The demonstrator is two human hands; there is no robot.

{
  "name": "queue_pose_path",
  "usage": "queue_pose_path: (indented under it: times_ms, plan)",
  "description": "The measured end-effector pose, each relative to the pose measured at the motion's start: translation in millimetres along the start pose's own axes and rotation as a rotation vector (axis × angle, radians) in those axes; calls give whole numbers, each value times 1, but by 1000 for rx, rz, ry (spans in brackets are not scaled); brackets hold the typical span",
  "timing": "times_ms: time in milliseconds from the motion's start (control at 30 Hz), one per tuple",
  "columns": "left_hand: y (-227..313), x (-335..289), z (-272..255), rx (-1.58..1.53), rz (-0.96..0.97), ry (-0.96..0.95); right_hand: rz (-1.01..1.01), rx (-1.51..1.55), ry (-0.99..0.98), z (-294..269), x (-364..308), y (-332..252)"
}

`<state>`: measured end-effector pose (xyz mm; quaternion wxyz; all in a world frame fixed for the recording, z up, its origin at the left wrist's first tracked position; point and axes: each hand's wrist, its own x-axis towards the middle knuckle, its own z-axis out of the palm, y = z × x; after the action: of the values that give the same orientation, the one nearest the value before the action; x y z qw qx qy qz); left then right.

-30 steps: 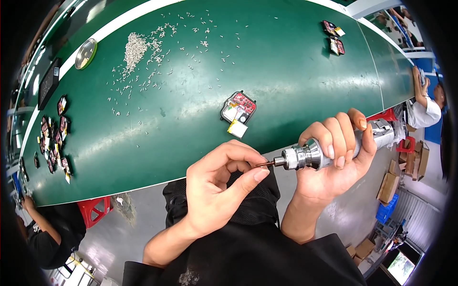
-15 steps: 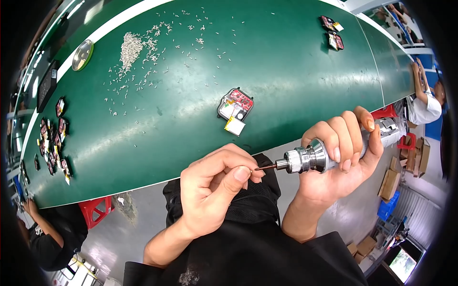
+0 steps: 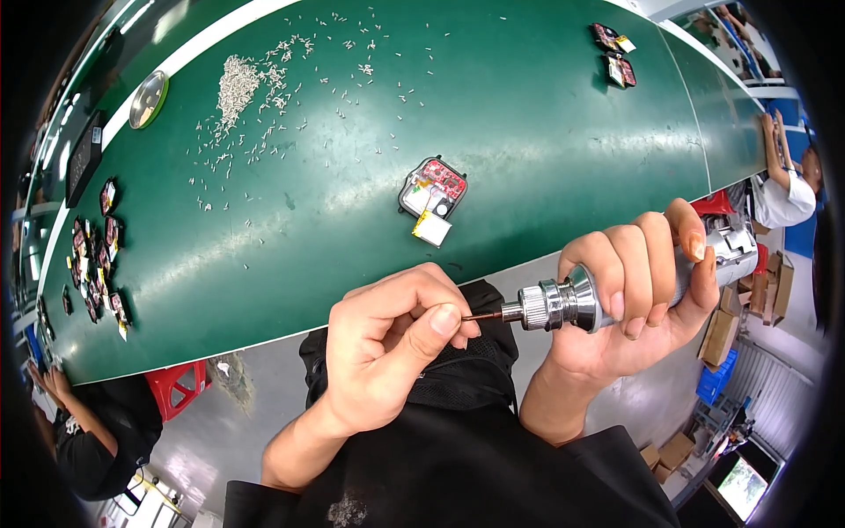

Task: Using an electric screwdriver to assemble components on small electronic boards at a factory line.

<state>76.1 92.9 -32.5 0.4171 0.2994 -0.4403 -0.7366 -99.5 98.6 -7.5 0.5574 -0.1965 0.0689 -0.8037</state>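
My right hand [image 3: 629, 290] is wrapped round a silver electric screwdriver [image 3: 563, 302], held level with its bit [image 3: 482, 316] pointing left. My left hand [image 3: 387, 348] is closed in a pinch, thumb against forefinger, right at the bit's tip. Whatever sits between those fingertips is too small and hidden to make out. Both hands are in front of the table's near edge. Beyond them on the green table lies an open black case [image 3: 434, 187] with a red circuit board, and a white battery pack [image 3: 431, 229] hangs out toward me.
Small silver screws [image 3: 236, 88] lie heaped and scattered at the far left, near a round green-rimmed dish [image 3: 150, 99]. Several similar units [image 3: 97, 264] cluster at the left edge; two more [image 3: 619, 70] lie far right. Other people sit at both ends of the green table [image 3: 546, 158].
The screwdriver has shifted slightly left and down and turned more level, so its bit tip now meets my left fingertips. The left hand stays pinched.
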Motion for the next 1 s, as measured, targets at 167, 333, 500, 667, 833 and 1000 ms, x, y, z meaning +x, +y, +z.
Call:
queue_pose_path:
  times_ms: [167,333,500,667,833,1000]
  plan:
    - [5,4,-1,310,91,13,-30,-145,-18,6,2,2]
    - [-4,7,-3,576,302,25,21,-177,-93,-7,1,-6]
    - [-2,13,-2,665,399,-79,14,-109,-38,-10,0,-7]
    - [-2,16,2,705,396,-112,5,-94,38,-13,0,-11]
    - [5,20,4,740,414,-119,-9,-76,52,-11,1,-16]
    - [27,38,-13,1184,526,-100,-25,-66,70,-16,1,-23]
